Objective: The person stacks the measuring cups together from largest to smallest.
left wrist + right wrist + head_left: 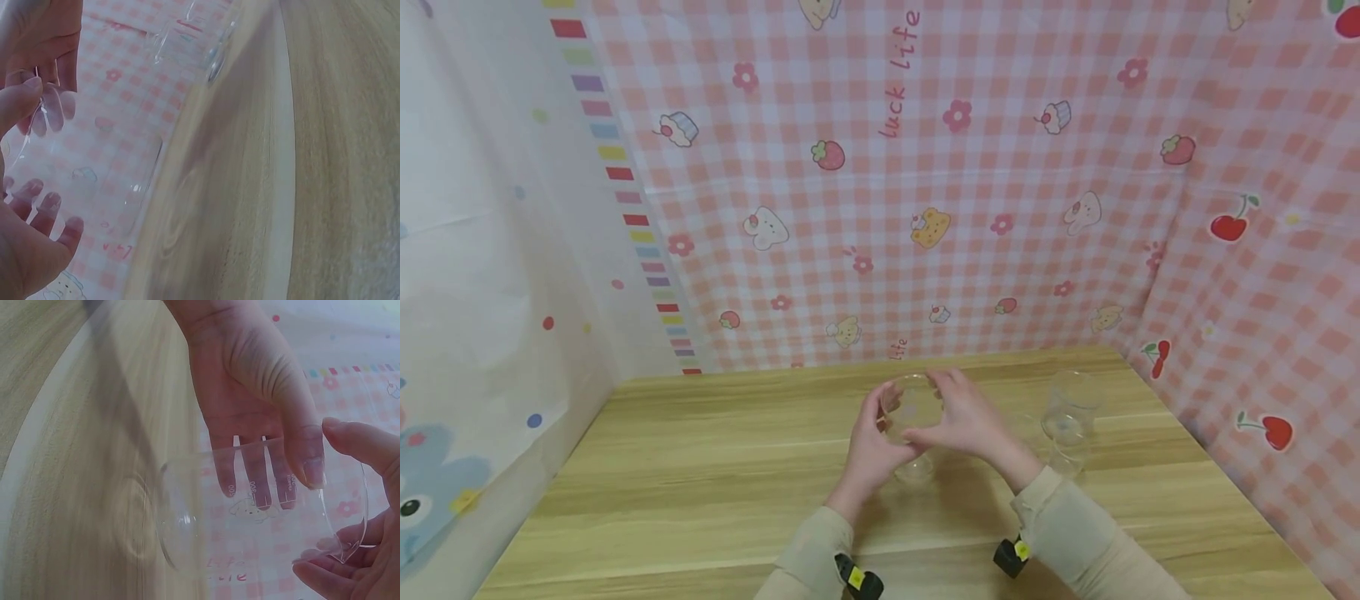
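Observation:
A clear glass beaker with printed measuring marks and a pouring lip is held between both hands over the middle of the table. My left hand grips its left side, fingers spread round the wall and thumb near the rim. On the other side my right hand holds the rim, its thumb at the near side and its fingers at the far side. The right wrist view shows the beaker's wall with left-hand fingers visible through it. A faint round outline below it in the head view could be its base or a reflection.
Toward the right of the wooden table stand more clear glass vessels, a larger one behind a smaller one. Their outlines overlap and are faint. A pink checked cloth hangs behind the table and along its right side.

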The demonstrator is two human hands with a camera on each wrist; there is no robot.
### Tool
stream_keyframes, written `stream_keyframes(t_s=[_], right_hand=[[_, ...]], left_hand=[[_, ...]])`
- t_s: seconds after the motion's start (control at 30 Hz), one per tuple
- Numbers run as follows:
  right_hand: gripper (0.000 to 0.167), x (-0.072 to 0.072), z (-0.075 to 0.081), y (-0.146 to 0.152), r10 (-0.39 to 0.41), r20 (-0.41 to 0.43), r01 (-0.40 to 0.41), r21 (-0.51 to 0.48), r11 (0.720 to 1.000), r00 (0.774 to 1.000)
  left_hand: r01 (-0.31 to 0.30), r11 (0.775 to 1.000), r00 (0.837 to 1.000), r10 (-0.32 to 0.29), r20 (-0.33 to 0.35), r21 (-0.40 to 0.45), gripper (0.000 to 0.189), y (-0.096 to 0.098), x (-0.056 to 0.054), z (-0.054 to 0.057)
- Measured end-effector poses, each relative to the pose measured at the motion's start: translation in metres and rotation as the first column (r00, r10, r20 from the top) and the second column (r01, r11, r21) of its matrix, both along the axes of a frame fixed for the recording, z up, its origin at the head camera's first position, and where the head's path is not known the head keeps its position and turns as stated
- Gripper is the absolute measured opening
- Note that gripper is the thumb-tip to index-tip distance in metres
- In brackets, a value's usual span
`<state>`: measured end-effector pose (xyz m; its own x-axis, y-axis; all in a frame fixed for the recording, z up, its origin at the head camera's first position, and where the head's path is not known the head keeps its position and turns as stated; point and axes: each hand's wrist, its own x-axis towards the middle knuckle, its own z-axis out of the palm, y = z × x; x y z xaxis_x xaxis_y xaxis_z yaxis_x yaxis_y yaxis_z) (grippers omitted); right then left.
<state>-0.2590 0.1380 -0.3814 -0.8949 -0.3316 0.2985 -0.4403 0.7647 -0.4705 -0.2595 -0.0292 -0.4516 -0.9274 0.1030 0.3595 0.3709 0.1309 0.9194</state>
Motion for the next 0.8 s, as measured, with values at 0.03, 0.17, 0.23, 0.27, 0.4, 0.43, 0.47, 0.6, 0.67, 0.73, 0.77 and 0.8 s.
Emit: stream_keyframes(t_s=[0.03,0.17,0.23,0.27,0.4,0.43,0.47,0.6,0.67,0.73,0.77,0.8], right_hand=[[0.095,0.000,0.000,0.000,0.006,0.002,-0.006,-0.005,1.000,1.000],[0.096,0.001,-0.003,0.002,0.023,0.012,-0.022,-0.018,1.000,1.000],[0.097,0.000,-0.004,0.003,0.027,0.019,-0.026,-0.020,0.999,0.999],[0.097,0.000,-0.005,0.003,0.026,0.021,-0.025,-0.020,0.999,0.999],[0.098,0.000,-0.008,0.003,0.026,0.042,-0.024,-0.027,0.999,0.999],[0.098,0.000,-0.009,0.003,0.024,0.049,-0.023,-0.029,0.999,0.999],[0.098,0.000,-0.010,0.003,0.025,0.052,-0.023,-0.032,0.999,0.998],[0.097,-0.001,-0.012,0.003,0.024,0.062,-0.021,-0.045,0.999,0.998],[0.095,-0.001,-0.013,0.003,0.023,0.066,-0.019,-0.054,0.998,0.998],[0.094,0.000,-0.014,0.003,0.024,0.072,-0.020,-0.062,0.998,0.997],[0.093,0.000,-0.014,0.003,0.026,0.075,-0.021,-0.069,0.997,0.997],[0.092,0.000,-0.014,0.003,0.027,0.075,-0.022,-0.073,0.997,0.997]], left_hand=[[0.006,1.000,1.000,-0.006,-0.001,0.004,0.090,-0.001,0.000,0.000],[0.024,1.000,1.000,-0.024,0.002,0.016,0.089,-0.003,0.000,0.000],[0.031,0.999,0.999,-0.031,0.009,0.015,0.088,-0.003,0.003,0.005],[0.035,0.999,0.999,-0.035,0.010,0.009,0.087,-0.004,0.003,0.004],[0.050,0.998,0.999,-0.049,0.020,-0.024,0.088,-0.007,0.002,0.003],[0.051,0.998,0.998,-0.051,0.022,-0.033,0.089,-0.008,-0.001,-0.003],[0.055,0.998,0.998,-0.055,0.018,-0.039,0.089,-0.009,-0.001,-0.003],[0.078,0.996,0.997,-0.078,0.000,-0.035,0.087,-0.011,-0.003,-0.005],[0.088,0.996,0.996,-0.088,-0.004,-0.032,0.085,-0.012,-0.004,-0.006],[0.091,0.995,0.996,-0.091,-0.002,-0.031,0.084,-0.012,-0.004,-0.006],[0.092,0.995,0.996,-0.092,0.000,-0.030,0.084,-0.012,-0.004,-0.006],[0.092,0.995,0.996,-0.092,0.001,-0.028,0.084,-0.012,-0.004,-0.006]])
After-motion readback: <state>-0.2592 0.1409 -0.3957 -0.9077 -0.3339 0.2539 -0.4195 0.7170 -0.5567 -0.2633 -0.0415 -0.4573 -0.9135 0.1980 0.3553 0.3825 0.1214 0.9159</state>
